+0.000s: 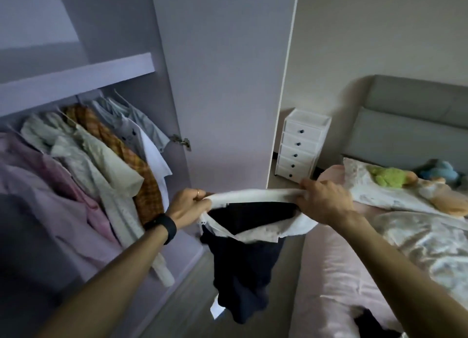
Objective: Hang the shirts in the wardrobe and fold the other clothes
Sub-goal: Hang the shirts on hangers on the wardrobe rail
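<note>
Cannot name the dark cloth [368, 323] cropped by the bottom edge (on the bed [329, 274]); cannot count hung shirts [83, 160] running off left.

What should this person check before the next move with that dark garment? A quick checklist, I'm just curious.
1. Grip: left hand and right hand both hold the white band of the dark garment. Ok.
2. Whether it is a shirt to hang or something to fold: cannot tell.
3. Hanger ready: none in either hand. Not ok if it is to be hung.
4. Wardrobe door open: ok.
5. Free room among the hanging shirts: cannot tell.
6. Bare patch of pink bedsheet close by for folding: ok.
</note>
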